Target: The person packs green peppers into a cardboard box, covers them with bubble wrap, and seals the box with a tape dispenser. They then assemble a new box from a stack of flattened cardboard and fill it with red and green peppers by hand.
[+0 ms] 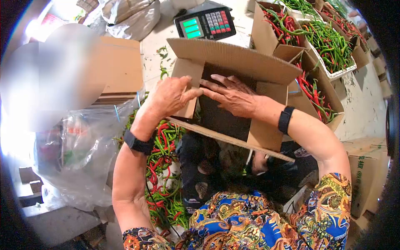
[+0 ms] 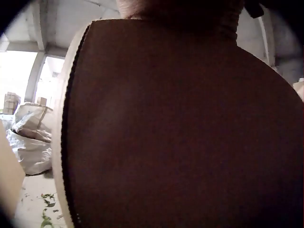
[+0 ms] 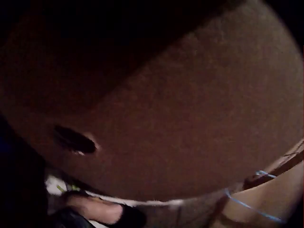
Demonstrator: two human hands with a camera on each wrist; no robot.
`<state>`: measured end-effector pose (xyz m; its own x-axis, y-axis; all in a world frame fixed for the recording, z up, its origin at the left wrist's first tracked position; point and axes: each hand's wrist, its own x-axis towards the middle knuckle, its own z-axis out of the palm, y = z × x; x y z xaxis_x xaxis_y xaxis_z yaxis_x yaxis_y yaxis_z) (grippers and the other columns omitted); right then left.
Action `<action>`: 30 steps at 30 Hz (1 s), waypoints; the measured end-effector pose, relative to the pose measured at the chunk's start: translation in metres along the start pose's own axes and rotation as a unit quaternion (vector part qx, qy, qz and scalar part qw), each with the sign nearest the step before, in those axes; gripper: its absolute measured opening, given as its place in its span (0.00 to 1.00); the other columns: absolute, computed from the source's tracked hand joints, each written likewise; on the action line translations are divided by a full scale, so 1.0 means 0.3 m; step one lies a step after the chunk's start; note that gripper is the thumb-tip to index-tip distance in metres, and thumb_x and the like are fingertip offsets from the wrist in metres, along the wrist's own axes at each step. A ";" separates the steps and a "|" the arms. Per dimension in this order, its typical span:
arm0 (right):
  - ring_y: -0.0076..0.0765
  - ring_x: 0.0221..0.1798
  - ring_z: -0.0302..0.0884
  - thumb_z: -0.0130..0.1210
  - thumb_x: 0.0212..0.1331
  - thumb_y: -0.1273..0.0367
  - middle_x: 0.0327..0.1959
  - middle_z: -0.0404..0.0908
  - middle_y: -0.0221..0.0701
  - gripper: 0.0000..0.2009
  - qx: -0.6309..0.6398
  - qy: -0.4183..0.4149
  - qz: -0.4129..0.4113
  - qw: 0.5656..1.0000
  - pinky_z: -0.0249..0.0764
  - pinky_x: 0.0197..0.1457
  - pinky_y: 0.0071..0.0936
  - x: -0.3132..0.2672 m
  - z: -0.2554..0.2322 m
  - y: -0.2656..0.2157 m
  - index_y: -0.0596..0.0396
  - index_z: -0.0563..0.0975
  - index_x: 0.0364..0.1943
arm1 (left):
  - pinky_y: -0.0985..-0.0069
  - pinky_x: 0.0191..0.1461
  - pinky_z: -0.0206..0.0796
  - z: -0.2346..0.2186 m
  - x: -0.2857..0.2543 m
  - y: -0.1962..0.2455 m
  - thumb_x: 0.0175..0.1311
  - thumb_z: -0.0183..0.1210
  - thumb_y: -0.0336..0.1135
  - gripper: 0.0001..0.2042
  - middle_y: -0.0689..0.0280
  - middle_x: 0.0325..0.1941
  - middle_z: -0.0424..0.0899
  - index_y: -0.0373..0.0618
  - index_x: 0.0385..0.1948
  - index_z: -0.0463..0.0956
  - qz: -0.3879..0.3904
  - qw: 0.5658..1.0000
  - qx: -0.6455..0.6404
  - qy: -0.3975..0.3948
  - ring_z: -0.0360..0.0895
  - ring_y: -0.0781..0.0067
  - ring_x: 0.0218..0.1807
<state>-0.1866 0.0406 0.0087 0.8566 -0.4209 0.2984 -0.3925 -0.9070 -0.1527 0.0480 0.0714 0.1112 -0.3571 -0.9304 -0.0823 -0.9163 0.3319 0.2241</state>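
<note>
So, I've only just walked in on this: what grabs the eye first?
Both hands on an open cardboard box at the centre: the left hand grips a side flap, the right hand lies flat inside. Red and green chillies fill boxes at top right, with a scale behind.

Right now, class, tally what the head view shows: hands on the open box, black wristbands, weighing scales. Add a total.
Hands on the box: 2 (left hand, right hand)
Wristbands: 2 (left wristband, right wristband)
Scale: 1
Total: 5
</note>
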 end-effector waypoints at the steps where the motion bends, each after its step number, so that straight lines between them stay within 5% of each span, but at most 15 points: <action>1: 0.52 0.72 0.56 0.46 0.57 0.76 0.75 0.55 0.32 0.31 -0.003 -0.018 -0.008 1.000 0.58 0.70 0.51 0.008 0.020 0.002 0.45 0.62 0.69 | 0.51 0.41 0.70 -0.002 0.009 0.002 0.64 0.56 0.56 0.23 0.46 0.32 0.83 0.43 0.43 0.78 0.001 1.000 0.015 -0.004 0.80 0.40 0.38; 3: 0.52 0.72 0.56 0.47 0.56 0.74 0.74 0.56 0.34 0.30 -0.044 -0.030 -0.023 0.998 0.59 0.70 0.51 0.016 0.023 0.009 0.50 0.63 0.68 | 0.51 0.41 0.70 -0.015 0.019 0.019 0.64 0.55 0.56 0.23 0.47 0.31 0.82 0.42 0.43 0.77 -0.009 1.000 0.019 -0.017 0.80 0.40 0.38; 6: 0.50 0.71 0.59 0.49 0.52 0.74 0.73 0.58 0.43 0.30 0.030 0.068 -0.047 0.996 0.62 0.71 0.43 0.045 -0.023 0.003 0.61 0.64 0.65 | 0.50 0.39 0.69 -0.007 0.026 0.005 0.65 0.55 0.55 0.21 0.47 0.30 0.82 0.42 0.41 0.75 0.024 0.999 0.025 -0.014 0.79 0.40 0.37; 9: 0.49 0.71 0.59 0.49 0.51 0.76 0.72 0.59 0.44 0.31 -0.008 0.076 -0.067 0.995 0.61 0.73 0.40 0.098 -0.086 0.020 0.61 0.63 0.66 | 0.51 0.38 0.69 0.003 0.000 0.001 0.64 0.57 0.51 0.19 0.48 0.27 0.80 0.42 0.40 0.74 0.068 0.998 0.019 0.005 0.79 0.41 0.36; 13: 0.49 0.74 0.56 0.49 0.52 0.75 0.73 0.57 0.44 0.33 -0.090 -0.014 -0.079 0.993 0.57 0.75 0.42 0.142 -0.002 0.060 0.61 0.61 0.68 | 0.53 0.39 0.71 -0.024 -0.003 0.014 0.62 0.60 0.45 0.16 0.49 0.30 0.82 0.40 0.39 0.76 0.063 0.997 0.031 -0.006 0.79 0.41 0.36; 15: 0.51 0.75 0.53 0.50 0.50 0.76 0.74 0.56 0.44 0.36 -0.052 -0.031 -0.065 0.996 0.58 0.74 0.43 0.126 0.023 0.058 0.62 0.58 0.70 | 0.57 0.43 0.73 -0.052 -0.032 0.053 0.63 0.60 0.41 0.16 0.48 0.39 0.84 0.39 0.44 0.78 0.024 0.985 -0.146 0.088 0.81 0.45 0.41; 16: 0.51 0.75 0.54 0.50 0.51 0.75 0.74 0.56 0.45 0.35 -0.054 -0.038 -0.071 0.995 0.60 0.73 0.42 0.127 0.025 0.057 0.63 0.59 0.69 | 0.59 0.47 0.73 -0.072 -0.072 0.086 0.63 0.60 0.39 0.15 0.51 0.43 0.84 0.38 0.46 0.77 0.040 0.966 -0.078 0.242 0.81 0.46 0.44; 19: 0.51 0.75 0.56 0.50 0.51 0.75 0.73 0.59 0.46 0.33 -0.037 -0.053 -0.066 0.996 0.65 0.70 0.43 0.123 0.026 0.041 0.63 0.62 0.67 | 0.62 0.52 0.72 -0.066 -0.152 0.073 0.68 0.58 0.44 0.22 0.48 0.46 0.83 0.36 0.55 0.75 -0.040 0.877 -0.139 0.459 0.82 0.51 0.48; 21: 0.51 0.74 0.58 0.51 0.51 0.75 0.72 0.60 0.46 0.32 0.001 -0.043 -0.079 0.996 0.67 0.69 0.44 0.131 0.031 0.050 0.64 0.65 0.66 | 0.61 0.54 0.71 0.013 -0.133 0.017 0.71 0.54 0.46 0.23 0.48 0.46 0.83 0.33 0.56 0.74 0.019 0.881 -0.039 0.471 0.82 0.50 0.48; 24: 0.52 0.71 0.62 0.48 0.58 0.74 0.69 0.64 0.48 0.26 -0.006 -0.052 -0.072 0.996 0.64 0.71 0.42 0.131 0.004 0.055 0.64 0.66 0.64 | 0.57 0.61 0.66 0.037 -0.036 0.006 0.72 0.49 0.54 0.31 0.44 0.53 0.79 0.32 0.64 0.65 -0.063 0.891 -0.130 0.430 0.77 0.46 0.55; 25: 0.50 0.69 0.66 0.51 0.53 0.75 0.68 0.65 0.46 0.27 -0.027 -0.035 -0.091 0.995 0.68 0.69 0.41 0.133 -0.013 0.069 0.63 0.69 0.62 | 0.55 0.63 0.63 0.040 0.027 -0.019 0.72 0.47 0.56 0.35 0.42 0.56 0.77 0.33 0.67 0.60 -0.080 0.884 -0.148 0.436 0.75 0.44 0.58; 27: 0.48 0.64 0.71 0.52 0.53 0.74 0.63 0.71 0.45 0.22 0.008 0.003 -0.109 0.994 0.69 0.68 0.40 0.146 -0.122 0.090 0.62 0.73 0.56 | 0.52 0.65 0.60 0.159 0.132 -0.106 0.71 0.47 0.59 0.39 0.38 0.60 0.73 0.34 0.71 0.49 -0.114 0.891 -0.136 0.418 0.70 0.39 0.61; 28: 0.44 0.61 0.74 0.52 0.53 0.73 0.58 0.76 0.43 0.18 -0.071 0.080 -0.113 0.988 0.71 0.66 0.37 0.140 -0.215 0.083 0.61 0.76 0.51 | 0.52 0.65 0.60 0.232 0.170 -0.148 0.70 0.48 0.59 0.41 0.36 0.60 0.72 0.34 0.71 0.47 -0.122 0.889 -0.131 0.422 0.70 0.36 0.61; 29: 0.43 0.61 0.74 0.52 0.53 0.74 0.57 0.77 0.42 0.17 -0.116 0.142 -0.111 0.977 0.74 0.62 0.35 0.129 -0.309 0.084 0.61 0.77 0.49 | 0.54 0.65 0.60 0.230 0.170 -0.136 0.69 0.48 0.60 0.41 0.38 0.61 0.72 0.35 0.71 0.48 -0.215 0.885 -0.242 0.333 0.70 0.36 0.61; 30: 0.43 0.59 0.75 0.51 0.57 0.73 0.57 0.77 0.42 0.16 -0.175 0.150 -0.087 0.969 0.74 0.61 0.34 0.101 -0.415 0.086 0.61 0.77 0.49 | 0.55 0.65 0.60 0.221 0.175 -0.131 0.69 0.48 0.61 0.41 0.39 0.61 0.73 0.36 0.71 0.49 -0.196 0.884 -0.276 0.323 0.70 0.36 0.61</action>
<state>-0.2124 0.0027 0.1312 0.8051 -0.1982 0.5590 -0.3847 -0.8919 0.2378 0.0532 0.0201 0.0336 0.3091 -0.9109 0.2734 -0.6554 0.0042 0.7553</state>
